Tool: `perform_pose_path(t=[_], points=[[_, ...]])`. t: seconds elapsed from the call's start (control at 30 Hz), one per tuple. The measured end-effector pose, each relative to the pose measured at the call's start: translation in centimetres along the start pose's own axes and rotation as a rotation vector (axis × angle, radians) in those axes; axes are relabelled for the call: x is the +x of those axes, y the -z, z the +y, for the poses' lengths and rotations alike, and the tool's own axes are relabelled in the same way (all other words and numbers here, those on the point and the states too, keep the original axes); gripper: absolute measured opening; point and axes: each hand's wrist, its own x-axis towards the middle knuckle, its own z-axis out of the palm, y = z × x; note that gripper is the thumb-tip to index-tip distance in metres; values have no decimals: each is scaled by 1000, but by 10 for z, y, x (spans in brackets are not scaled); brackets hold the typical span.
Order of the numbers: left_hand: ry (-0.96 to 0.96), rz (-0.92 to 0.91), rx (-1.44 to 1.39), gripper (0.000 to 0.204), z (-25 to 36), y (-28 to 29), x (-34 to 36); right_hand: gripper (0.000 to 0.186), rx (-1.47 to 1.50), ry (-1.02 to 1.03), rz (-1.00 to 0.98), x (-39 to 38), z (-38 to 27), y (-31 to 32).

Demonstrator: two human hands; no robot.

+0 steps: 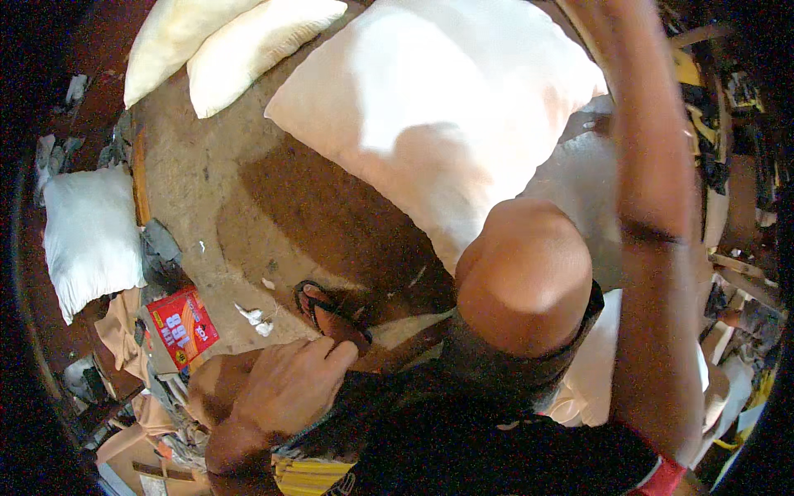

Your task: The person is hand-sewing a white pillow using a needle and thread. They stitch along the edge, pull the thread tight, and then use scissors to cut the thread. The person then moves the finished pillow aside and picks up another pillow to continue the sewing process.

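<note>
My left hand (289, 384) lies over my bent left leg, above the sandalled foot (331, 314). Its fingers curl downward and press together; whatever they may hold is hidden. My right arm (653, 165) is raised along the right side, slightly blurred, and its hand passes beyond the top edge. A large, plump white pillow (463, 91) rests in front of me, its near corner beside my bare right knee (529, 273). Strong light washes out its middle, and my forearm crosses close to its right edge.
Two cream pillows (256, 58) lie at the far left. A smaller white pillow (91, 236) sits at the left, near a red printed packet (184, 329). White scraps (255, 319) dot the brown floor (198, 165). Cloth and clutter (744, 322) line the right side.
</note>
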Motion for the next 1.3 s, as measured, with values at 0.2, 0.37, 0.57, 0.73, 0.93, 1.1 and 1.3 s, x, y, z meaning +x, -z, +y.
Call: perform_pose_path(t=[0.2, 0.37, 0.57, 0.73, 0.93, 1.1, 1.3], points=[[42, -95, 4, 19, -15, 4, 14, 72, -287, -682, -1079, -371, 36, -76], [-78, 98, 71, 11, -11, 7, 9, 65, -145, -468, -1050, -307, 171, -87], [-25, 154, 75, 11, -6, 7, 2, 56, -38, -232, -126, -93, 72, -38], [9, 79, 78, 15, -1, 17, 2, 64, -88, -197, -832, -311, -39, -68], [-53, 61, 36, 19, 5, 6, -5, 69, 27, -426, -1160, -245, -57, -66], [-77, 106, 83, 18, 11, 10, -16, 91, -46, -297, -1039, -228, -120, -33], [-176, 272, 56, 17, 14, 1, -18, 56, 263, -585, -729, -270, -90, -44]])
